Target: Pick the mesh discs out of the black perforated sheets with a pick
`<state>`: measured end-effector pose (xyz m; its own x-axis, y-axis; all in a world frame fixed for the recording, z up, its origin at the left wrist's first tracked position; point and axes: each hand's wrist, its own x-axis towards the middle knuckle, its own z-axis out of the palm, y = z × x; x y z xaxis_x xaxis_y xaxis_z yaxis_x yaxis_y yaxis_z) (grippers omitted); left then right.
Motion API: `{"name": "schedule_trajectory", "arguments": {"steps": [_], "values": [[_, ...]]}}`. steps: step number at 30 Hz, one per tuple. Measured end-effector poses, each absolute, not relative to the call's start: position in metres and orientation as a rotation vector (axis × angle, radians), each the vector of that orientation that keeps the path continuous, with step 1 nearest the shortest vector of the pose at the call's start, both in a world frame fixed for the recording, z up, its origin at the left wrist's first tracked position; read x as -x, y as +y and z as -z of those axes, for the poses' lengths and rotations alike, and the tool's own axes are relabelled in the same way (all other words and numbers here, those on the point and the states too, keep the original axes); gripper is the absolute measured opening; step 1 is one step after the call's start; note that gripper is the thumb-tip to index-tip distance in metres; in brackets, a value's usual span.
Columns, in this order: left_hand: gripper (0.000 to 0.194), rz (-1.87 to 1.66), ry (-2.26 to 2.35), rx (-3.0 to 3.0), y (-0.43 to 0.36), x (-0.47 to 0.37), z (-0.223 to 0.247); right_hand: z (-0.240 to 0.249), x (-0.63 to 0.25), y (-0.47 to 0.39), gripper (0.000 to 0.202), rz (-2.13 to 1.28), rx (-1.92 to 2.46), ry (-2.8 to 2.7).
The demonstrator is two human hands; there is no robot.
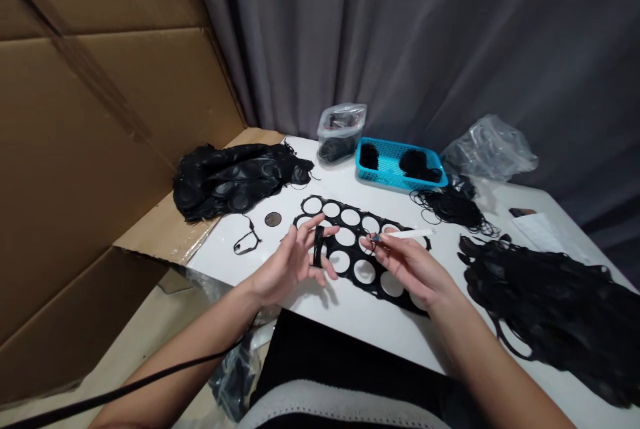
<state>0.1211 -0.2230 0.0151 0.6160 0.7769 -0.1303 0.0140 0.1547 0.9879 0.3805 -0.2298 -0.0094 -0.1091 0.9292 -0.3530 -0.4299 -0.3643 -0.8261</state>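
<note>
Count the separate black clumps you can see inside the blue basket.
2. One black clump sits at the left end of the blue basket as pictured, the other clump toward its right end. More may be hidden behind the front wall.

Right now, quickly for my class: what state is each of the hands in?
Left hand: open, fingers spread, a bundle of black bands looped around some.
Right hand: closed, holding a white pen-like tool.
</note>
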Motion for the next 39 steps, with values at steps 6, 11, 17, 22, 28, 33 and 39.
{"name": "schedule_trajectory", "arguments": {"steps": [6,11,17,22,28,33,39], "values": [[0.081,-0.585,0.598,-1.117,-0.210,-0.154,-0.028,-0.014,-0.380,-0.250,0.018,-1.770,0.933,-0.646],[0.079,-0.484,0.482,-1.049,-0.209,-0.171,-0.034,-0.020,-0.392,-0.255,0.023,-1.766,0.922,-0.762],[0.077,-0.403,0.533,-1.082,-0.209,-0.184,-0.035,-0.017,-0.397,-0.256,0.033,-1.663,0.988,-1.002],[0.089,-0.481,0.444,-1.231,-0.220,-0.197,-0.013,0.003,-0.387,-0.257,0.030,-1.524,1.111,-1.184],[0.085,-0.485,0.454,-1.151,-0.233,-0.197,0.009,0.019,-0.394,-0.268,0.034,-1.583,1.177,-1.161],[0.065,-0.458,0.430,-0.935,-0.236,-0.183,0.024,0.018,-0.407,-0.282,0.034,-1.816,1.149,-1.065],[0.050,-0.403,0.510,-1.016,-0.233,-0.163,0.030,0.001,-0.424,-0.270,0.032,-1.944,1.194,-1.265]]}}
